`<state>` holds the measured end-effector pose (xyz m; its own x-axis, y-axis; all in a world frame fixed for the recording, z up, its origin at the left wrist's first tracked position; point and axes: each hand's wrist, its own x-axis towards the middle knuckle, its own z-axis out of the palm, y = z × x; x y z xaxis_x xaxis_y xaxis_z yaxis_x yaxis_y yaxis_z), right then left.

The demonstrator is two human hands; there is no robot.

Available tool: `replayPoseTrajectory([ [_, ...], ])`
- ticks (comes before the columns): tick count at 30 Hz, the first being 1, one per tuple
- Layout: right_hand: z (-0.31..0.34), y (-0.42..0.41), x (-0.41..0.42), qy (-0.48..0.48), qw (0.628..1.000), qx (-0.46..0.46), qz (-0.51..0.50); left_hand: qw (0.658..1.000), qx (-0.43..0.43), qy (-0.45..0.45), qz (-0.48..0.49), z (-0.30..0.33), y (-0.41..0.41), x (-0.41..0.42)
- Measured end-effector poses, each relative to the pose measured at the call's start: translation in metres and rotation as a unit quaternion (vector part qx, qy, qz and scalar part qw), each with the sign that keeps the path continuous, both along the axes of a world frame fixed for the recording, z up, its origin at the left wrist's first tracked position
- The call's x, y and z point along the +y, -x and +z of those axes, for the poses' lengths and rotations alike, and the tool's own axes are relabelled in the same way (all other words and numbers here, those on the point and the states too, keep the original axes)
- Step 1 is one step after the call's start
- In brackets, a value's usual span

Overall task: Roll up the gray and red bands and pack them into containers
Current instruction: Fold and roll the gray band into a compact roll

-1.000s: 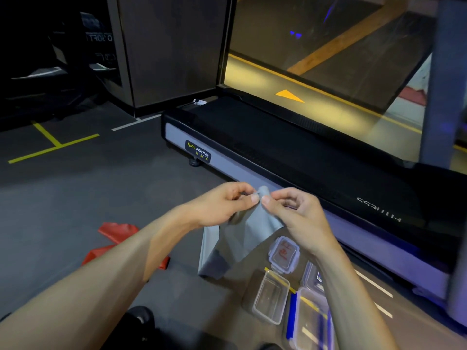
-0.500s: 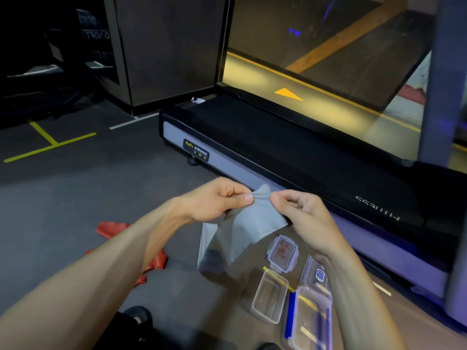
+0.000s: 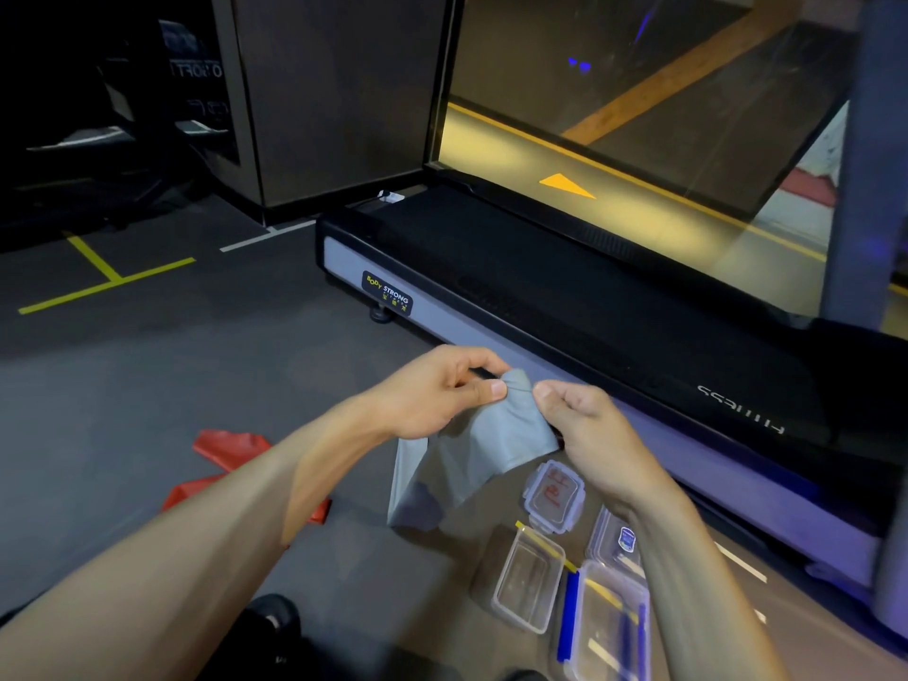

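Note:
A gray band (image 3: 479,452) hangs in front of me, its top edge pinched between both hands and its lower end reaching the floor. My left hand (image 3: 437,393) grips the top left corner with thumb and fingers. My right hand (image 3: 582,425) pinches the top right corner. A red band (image 3: 223,457) lies crumpled on the floor to the left, partly hidden by my left forearm. Clear plastic containers sit on the floor below my right forearm: an open box (image 3: 528,580), a larger one with a blue clip (image 3: 607,626), and a lid with red print (image 3: 555,496).
A black treadmill (image 3: 565,287) with a gray side rail runs diagonally just beyond my hands. Another clear container (image 3: 616,538) lies beside my right wrist. Yellow and white lines mark the dark gym floor (image 3: 147,385) at left. A dark shoe (image 3: 272,614) shows at the bottom.
The hands have come closer together, bunching the band's top edge into a small fold between the fingertips. The band's hanging part has shifted slightly.

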<state>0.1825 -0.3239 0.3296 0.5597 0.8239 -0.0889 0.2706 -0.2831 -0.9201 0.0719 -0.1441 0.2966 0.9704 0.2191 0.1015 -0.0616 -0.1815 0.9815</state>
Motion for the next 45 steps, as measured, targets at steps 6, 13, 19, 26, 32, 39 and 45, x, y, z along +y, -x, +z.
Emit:
replayPoseTrajectory([
  [6,0.001,0.002,0.001,-0.025,0.999,-0.043,0.001,1.0,-0.016,-0.01,0.015,-0.002,-0.002,-0.005],
  [13,0.015,-0.005,0.01,-0.054,0.99,-0.128,-0.006,0.996,0.006,0.077,-0.044,-0.009,0.0,-0.001],
  [19,0.036,-0.01,0.02,-0.055,0.985,-0.164,-0.019,0.999,-0.005,0.038,-0.017,-0.012,0.006,0.006],
  [26,0.069,-0.011,0.029,-0.068,0.962,-0.264,0.008,0.999,-0.051,0.008,0.004,0.001,0.004,0.009],
  [32,0.076,-0.019,0.033,-0.068,0.971,-0.231,-0.001,0.998,-0.052,0.034,-0.001,0.012,0.007,0.014],
  [39,0.051,-0.019,0.018,-0.054,0.997,-0.034,-0.053,0.998,-0.007,0.042,-0.054,0.009,0.011,0.02],
  [45,0.043,-0.023,0.01,-0.031,0.993,0.095,-0.058,0.995,0.01,0.04,-0.094,0.011,0.013,0.023],
])
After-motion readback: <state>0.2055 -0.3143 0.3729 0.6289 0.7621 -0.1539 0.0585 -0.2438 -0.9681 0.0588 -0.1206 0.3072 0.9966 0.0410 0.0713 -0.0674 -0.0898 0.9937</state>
